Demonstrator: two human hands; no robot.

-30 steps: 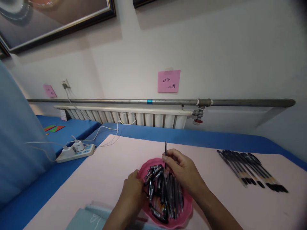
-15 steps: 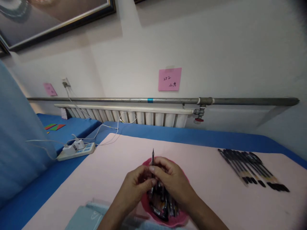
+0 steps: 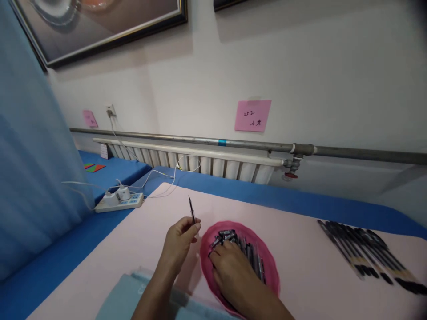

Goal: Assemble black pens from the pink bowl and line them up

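My left hand (image 3: 180, 240) is closed in a pinch around a slim dark pen (image 3: 191, 210), held tip up above the pink paper, left of the bowl. My right hand (image 3: 231, 269) reaches down into a pink scalloped bowl (image 3: 271, 266). Its fingers are curled together at a cluster of short black pen caps (image 3: 227, 234); the fingertips are partly hidden, and I cannot make out what they grip. Several clear pen barrels (image 3: 251, 255) lie along the bowl's right side, beside that hand.
Several black pens (image 3: 360, 249) lie in a row at the right on pink paper (image 3: 300, 253). A light blue cloth (image 3: 123, 295) is at the front left. A power strip (image 3: 131, 201) with plugs and white cables sits further left, near a blue curtain (image 3: 40, 178).
My hands, which were together at the pen over the bowl, have parted. The left has moved left with the pen; the right has gone down into the bowl. The view has shifted.
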